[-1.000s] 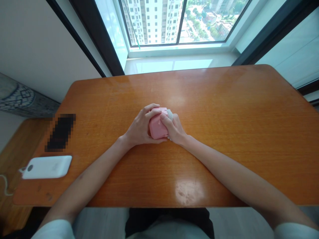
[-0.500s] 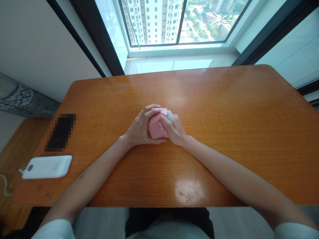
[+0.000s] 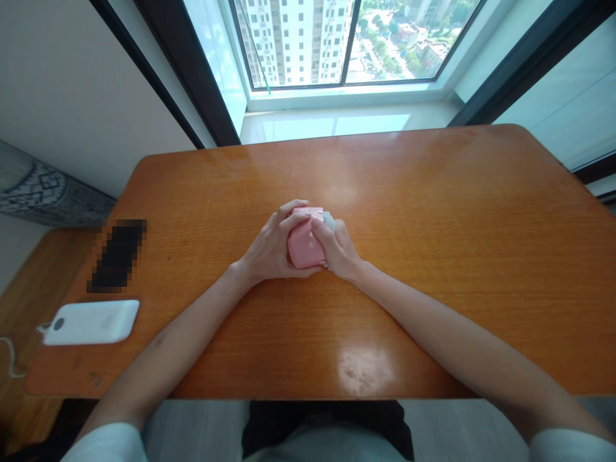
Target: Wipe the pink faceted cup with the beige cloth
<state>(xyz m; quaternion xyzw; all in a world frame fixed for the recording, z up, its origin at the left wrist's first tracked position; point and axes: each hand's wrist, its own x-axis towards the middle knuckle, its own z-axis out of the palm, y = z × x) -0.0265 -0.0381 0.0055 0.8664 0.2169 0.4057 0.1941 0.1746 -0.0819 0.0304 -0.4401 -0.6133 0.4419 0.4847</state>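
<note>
A small pink box (image 3: 304, 249) is held in both hands near the middle of the wooden table (image 3: 457, 237), just to the ten o'clock side of its centre. Its nine o'clock side is wrapped by the left hand (image 3: 269, 246), whose fingers are curled over the top towards twelve o'clock while the thumb is laid along the six o'clock edge, so that the box is firmly grasped between them. From three o'clock the box is gripped by the right hand (image 3: 339, 251); its thumb is pressed on the pink face, and its other fingers are mostly hidden behind. At the box's two o'clock corner a pale grey piece (image 3: 328, 221) is seen, partly covered by the right hand; whether it is contained in the box or only set against it cannot be told. The inside of the box is hidden, and whether its underside is rested on the table cannot be made out. Well apart from the hands, towards nine o'clock, a dark blurred slab (image 3: 117, 256) is laid on the table, and just below it, between eight and nine o'clock, a white gadget (image 3: 96, 323) is placed, marked with a round dark spot. At twelve o'clock the table is bordered by a window (image 3: 404, 45).
</note>
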